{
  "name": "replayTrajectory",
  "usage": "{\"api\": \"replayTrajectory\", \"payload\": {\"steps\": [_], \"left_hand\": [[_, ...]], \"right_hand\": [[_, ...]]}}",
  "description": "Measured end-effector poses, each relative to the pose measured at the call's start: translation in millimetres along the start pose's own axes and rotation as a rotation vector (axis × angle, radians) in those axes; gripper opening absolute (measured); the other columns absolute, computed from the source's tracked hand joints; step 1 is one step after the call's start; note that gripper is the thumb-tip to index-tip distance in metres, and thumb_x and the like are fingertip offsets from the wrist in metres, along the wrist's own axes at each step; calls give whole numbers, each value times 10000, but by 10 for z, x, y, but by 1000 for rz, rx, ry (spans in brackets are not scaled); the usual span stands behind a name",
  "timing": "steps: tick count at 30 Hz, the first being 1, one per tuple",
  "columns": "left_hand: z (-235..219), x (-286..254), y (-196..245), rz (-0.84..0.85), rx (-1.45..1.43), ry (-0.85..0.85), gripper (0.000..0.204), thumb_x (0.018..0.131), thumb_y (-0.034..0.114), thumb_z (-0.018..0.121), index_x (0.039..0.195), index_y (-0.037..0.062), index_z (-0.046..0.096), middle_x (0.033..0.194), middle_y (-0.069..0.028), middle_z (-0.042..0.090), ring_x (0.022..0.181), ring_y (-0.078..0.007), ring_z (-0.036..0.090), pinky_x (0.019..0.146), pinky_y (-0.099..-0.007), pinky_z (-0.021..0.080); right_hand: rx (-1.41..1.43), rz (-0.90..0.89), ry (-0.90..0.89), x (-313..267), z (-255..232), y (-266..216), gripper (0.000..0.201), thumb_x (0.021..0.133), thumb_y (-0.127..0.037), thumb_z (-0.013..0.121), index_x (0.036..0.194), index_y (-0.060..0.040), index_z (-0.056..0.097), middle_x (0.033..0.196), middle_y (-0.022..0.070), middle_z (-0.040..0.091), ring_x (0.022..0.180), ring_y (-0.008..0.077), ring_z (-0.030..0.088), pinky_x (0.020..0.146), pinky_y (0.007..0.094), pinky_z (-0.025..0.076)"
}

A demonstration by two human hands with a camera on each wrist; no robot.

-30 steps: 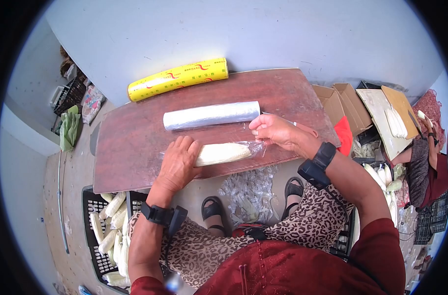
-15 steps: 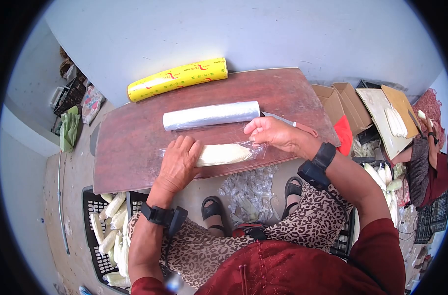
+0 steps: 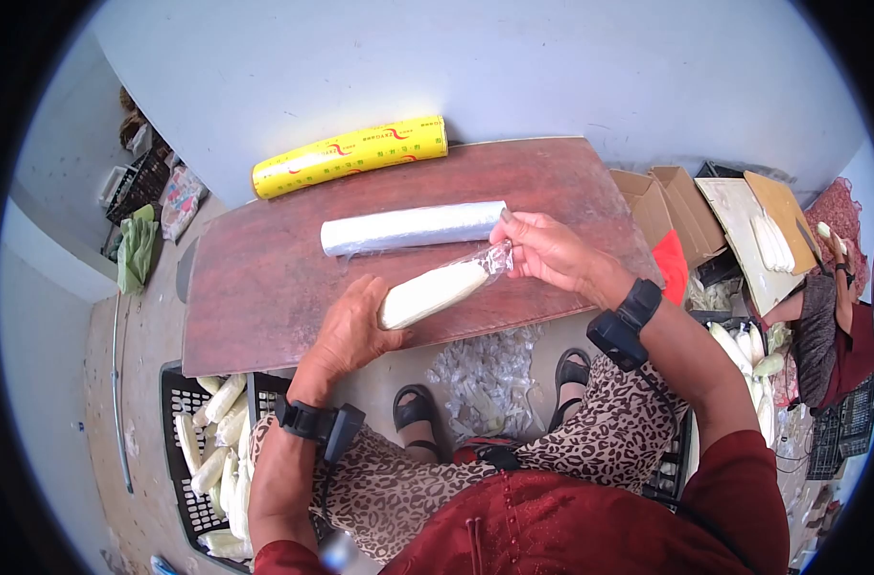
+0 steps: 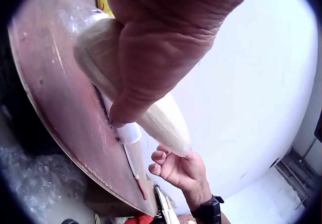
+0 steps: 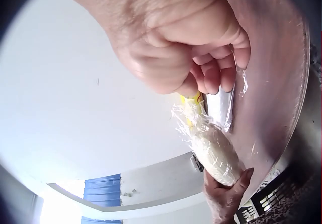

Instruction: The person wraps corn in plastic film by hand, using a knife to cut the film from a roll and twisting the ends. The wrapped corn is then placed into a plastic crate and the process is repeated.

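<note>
A pale ear of corn [image 3: 437, 295] in clear cling film is lifted at a slant over the table's front part. My left hand [image 3: 353, 326] grips its near-left end, thumb on one side and fingers on the other. At the other end, my right hand [image 3: 557, 257] pinches the loose, crinkled cling film [image 3: 499, 257] past the tip. In the right wrist view, film bunches around the corn [image 5: 216, 153] and a small strip [image 5: 244, 83] hangs by a fingertip. Behind the hands lies a white roll of cling film [image 3: 413, 228].
A yellow printed roll [image 3: 350, 156] lies at the table's [image 3: 255, 278] back edge. The left wrist view shows a knife [image 4: 142, 186] on the table. A black crate [image 3: 183, 412] of corn stands at front left. Plastic scraps [image 3: 485, 383] cover the floor below. Another person sits far right.
The corn has risen from the table, its tip swinging up and away from me. My right hand has moved slightly back with the film end, now hiding the knife in the head view.
</note>
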State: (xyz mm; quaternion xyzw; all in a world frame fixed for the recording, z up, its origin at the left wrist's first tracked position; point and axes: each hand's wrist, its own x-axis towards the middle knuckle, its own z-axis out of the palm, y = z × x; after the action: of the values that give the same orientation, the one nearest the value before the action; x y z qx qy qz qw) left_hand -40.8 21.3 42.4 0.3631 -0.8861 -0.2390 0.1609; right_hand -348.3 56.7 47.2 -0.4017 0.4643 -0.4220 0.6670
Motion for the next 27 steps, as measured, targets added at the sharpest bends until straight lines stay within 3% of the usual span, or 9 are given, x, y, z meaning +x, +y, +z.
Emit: {"api": "replayTrajectory", "payload": {"steps": [2, 6, 9, 14, 20, 27], "left_hand": [[5, 3, -19, -20, -57, -31, 443, 662, 160, 798, 1010, 7, 572, 971, -177, 579, 954, -371, 566, 832, -427, 472], [13, -4, -35, -148, -275, -98, 476, 670, 181, 813, 1043, -13, 590, 975, -192, 625, 950, -323, 614, 837, -382, 483], [0, -8, -60, -202, -425, -176, 583, 688, 202, 809, 1171, -37, 586, 1000, -92, 651, 946, -167, 590, 851, -313, 476], [-34, -20, -7, -244, -483, -237, 588, 693, 233, 812, 1165, -41, 592, 982, -76, 655, 926, -160, 590, 842, -307, 477], [-4, -30, -41, -224, -487, -237, 569, 674, 237, 796, 1117, -57, 594, 936, -128, 660, 904, -192, 612, 815, -326, 485], [-27, -47, -23, -245, -557, -250, 570, 674, 237, 793, 1124, -51, 592, 929, -93, 647, 890, -177, 593, 813, -312, 478]], "right_hand": [[95, -89, -65, 4, -32, -24, 394, 967, -491, 511, 970, -100, 554, 915, 15, 588, 838, 102, 569, 720, 270, 479], [60, -144, -12, -52, 7, -84, 380, 945, -472, 564, 976, -94, 533, 926, 15, 574, 856, 107, 570, 723, 262, 485], [-49, -172, 8, -85, 62, -89, 314, 924, -377, 636, 1000, -94, 525, 951, 14, 571, 864, 92, 562, 718, 240, 481], [-148, -286, -14, -54, 126, 2, 209, 893, -208, 690, 1012, -89, 566, 889, -12, 590, 785, 54, 553, 656, 194, 453], [-143, -202, 36, -8, 23, 16, 100, 920, -129, 643, 931, -87, 553, 891, 13, 603, 760, 68, 573, 674, 204, 473], [-56, -196, 74, 35, -72, 9, 144, 956, -216, 600, 986, -91, 537, 916, 20, 597, 798, 84, 571, 685, 244, 482]]}}
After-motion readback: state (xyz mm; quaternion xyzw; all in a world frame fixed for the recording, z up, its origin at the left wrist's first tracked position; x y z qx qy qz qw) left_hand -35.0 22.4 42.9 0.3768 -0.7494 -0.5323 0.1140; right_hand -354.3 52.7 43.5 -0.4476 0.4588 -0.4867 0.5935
